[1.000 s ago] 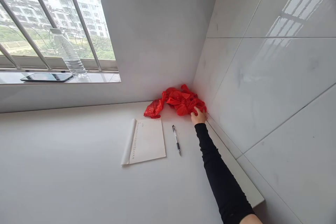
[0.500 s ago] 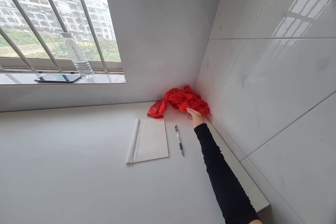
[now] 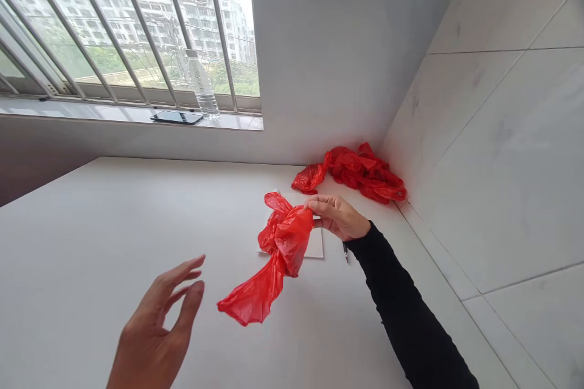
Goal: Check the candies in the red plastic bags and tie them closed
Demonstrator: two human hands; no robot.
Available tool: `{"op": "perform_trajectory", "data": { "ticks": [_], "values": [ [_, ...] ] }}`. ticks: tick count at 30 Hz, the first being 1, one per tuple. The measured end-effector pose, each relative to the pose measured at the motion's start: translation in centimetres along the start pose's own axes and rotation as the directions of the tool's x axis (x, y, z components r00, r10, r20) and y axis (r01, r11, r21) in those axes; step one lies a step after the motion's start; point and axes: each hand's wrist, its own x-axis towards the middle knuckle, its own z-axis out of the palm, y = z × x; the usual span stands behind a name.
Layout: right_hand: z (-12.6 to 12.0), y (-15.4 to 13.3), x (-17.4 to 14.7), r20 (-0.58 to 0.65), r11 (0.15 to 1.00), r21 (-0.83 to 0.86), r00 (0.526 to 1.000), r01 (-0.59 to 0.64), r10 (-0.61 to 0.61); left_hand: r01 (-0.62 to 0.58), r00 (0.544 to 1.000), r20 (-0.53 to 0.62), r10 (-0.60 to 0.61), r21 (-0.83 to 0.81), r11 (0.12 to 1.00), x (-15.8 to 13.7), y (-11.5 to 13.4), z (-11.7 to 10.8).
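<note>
A knotted red plastic bag (image 3: 287,240) hangs in the air from my right hand (image 3: 335,216), whose thumb and fingers pinch its upper right edge. The bag's loose end trails down to the left. My left hand (image 3: 157,322) is at the lower left with thumb and fingers apart, empty and not touching the bag. Behind the held bag lies a notepad (image 3: 314,248), mostly covered from view. A pen (image 3: 345,253) lies beside the pad, partly hidden by my right wrist.
More crumpled red plastic bags (image 3: 360,170) lie in the back right corner of the white table (image 3: 182,206), against the tiled wall (image 3: 493,170). A clear water bottle (image 3: 203,88) and a dark tablet-like device (image 3: 176,117) rest on the windowsill by the barred window.
My right hand has lifted one red bag off the pile and brought it nearer over the notepad. My left hand has come into view. The view has shifted left.
</note>
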Motion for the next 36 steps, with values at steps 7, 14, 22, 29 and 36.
{"op": "perform_trajectory", "data": {
  "ticks": [7,14,22,29,36],
  "values": [
    [2.7,3.1,0.3,-0.050,0.732,-0.672,0.994,-0.109,0.102,-0.165,0.915,0.370,0.158,-0.014,0.986,-0.5,-0.4,4.4],
    [4.8,4.4,-0.1,0.110,0.520,-0.852,0.993,0.067,0.053,-0.148,0.936,0.326,0.135,0.015,0.989,-0.3,-1.0,6.2],
    [2.0,3.7,-0.2,0.027,0.388,-0.921,0.993,-0.020,0.116,-0.018,0.979,0.202,0.014,0.021,1.000,0.9,-2.2,3.1],
    [3.6,3.8,-0.5,0.198,0.486,-0.860,0.979,0.155,0.038,-0.156,0.950,0.275,0.146,0.017,0.988,0.0,-0.9,3.6],
    [3.4,3.3,-0.4,0.153,0.574,-0.814,0.986,0.089,0.065,-0.023,0.988,0.153,0.022,0.001,1.000,0.7,-1.2,3.1]
  ]
}}
